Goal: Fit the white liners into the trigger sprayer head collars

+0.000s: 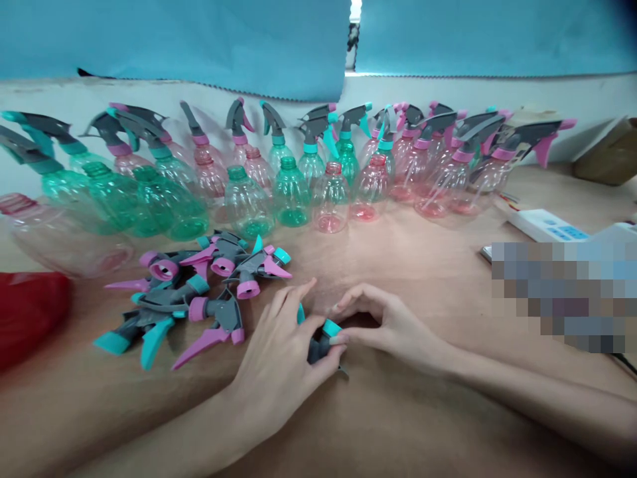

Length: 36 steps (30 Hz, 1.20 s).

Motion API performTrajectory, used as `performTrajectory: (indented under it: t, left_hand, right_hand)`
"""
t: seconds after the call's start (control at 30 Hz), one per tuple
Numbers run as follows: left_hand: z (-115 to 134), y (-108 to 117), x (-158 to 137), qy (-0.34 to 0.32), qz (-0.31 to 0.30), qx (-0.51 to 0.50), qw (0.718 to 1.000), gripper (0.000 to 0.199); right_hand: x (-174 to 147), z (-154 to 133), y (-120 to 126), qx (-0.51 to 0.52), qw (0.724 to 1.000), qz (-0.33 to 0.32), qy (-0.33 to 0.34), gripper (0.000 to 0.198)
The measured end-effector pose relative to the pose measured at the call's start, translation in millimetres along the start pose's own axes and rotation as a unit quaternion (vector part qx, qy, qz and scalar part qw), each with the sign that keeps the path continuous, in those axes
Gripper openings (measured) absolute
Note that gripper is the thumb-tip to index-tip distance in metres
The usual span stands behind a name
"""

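Observation:
A grey trigger spray head (pixel 318 349) with turquoise parts is held low over the wooden table, mostly covered by my fingers. My left hand (pixel 286 342) is closed around its body. With thumb and fingers, my right hand (pixel 383 318) pinches at the turquoise end piece (pixel 332 328) on its right side. Left of my hands lies a loose pile of spray heads (pixel 219 305), grey with pink or turquoise collars and triggers. Beyond the pile stand open-necked bottles without heads, among them a green bottle (pixel 292 192) and a clear pinkish bottle (pixel 331 199).
Bottles with spray heads (pixel 311 149) line the wall at the back. One pinkish bottle (pixel 70 232) lies tilted at the left, near a red bag (pixel 32 315). A white device (pixel 552 226) and a pixelated patch are at the right. Blue cloth (pixel 174 43) hangs above.

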<state>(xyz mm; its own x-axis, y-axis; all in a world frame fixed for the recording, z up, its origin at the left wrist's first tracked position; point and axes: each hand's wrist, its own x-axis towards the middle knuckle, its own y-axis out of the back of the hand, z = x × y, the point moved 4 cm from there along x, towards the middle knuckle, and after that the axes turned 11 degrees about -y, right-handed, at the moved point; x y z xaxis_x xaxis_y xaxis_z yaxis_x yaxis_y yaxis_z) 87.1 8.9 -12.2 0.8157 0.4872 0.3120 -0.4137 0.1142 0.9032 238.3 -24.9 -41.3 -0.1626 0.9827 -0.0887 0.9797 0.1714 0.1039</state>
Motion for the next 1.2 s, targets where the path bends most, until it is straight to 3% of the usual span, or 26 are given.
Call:
performTrajectory:
  t: [0.17, 0.37, 0.57, 0.67, 0.77, 0.9, 1.2]
  left_hand:
    - [-8, 8, 1, -0.005, 0.047, -0.041, 0.998, 0.019]
    - [-1, 25, 0, -0.130, 0.135, 0.025, 0.982, 0.028]
    - [0, 15, -4, -0.196, 0.097, -0.014, 0.976, 0.026]
    - [1, 13, -4, -0.226, 0.139, 0.011, 0.964, 0.014]
    - [2, 14, -2, -0.227, 0.181, 0.052, 0.955, 0.008]
    - [-1, 15, -1, -0.174, 0.192, 0.087, 0.962, 0.012]
    - [-8, 14, 1, -0.155, 0.138, 0.022, 0.978, 0.016]
  right_hand:
    - [14, -23, 6, -0.039, 0.999, 0.017, 0.014, 0.029]
    - [25, -77, 26, -0.129, 0.991, 0.008, 0.032, 0.010]
    - [10, -88, 19, -0.330, 0.941, -0.022, 0.068, 0.008]
    - [1, -88, 11, -0.363, 0.928, -0.036, 0.082, 0.014]
    - [-1, -86, 7, -0.358, 0.930, -0.060, 0.050, 0.031]
    - [1, -76, 6, -0.277, 0.955, -0.103, 0.014, 0.048]
    - [6, -57, 0, -0.126, 0.982, -0.142, -0.018, 0.065]
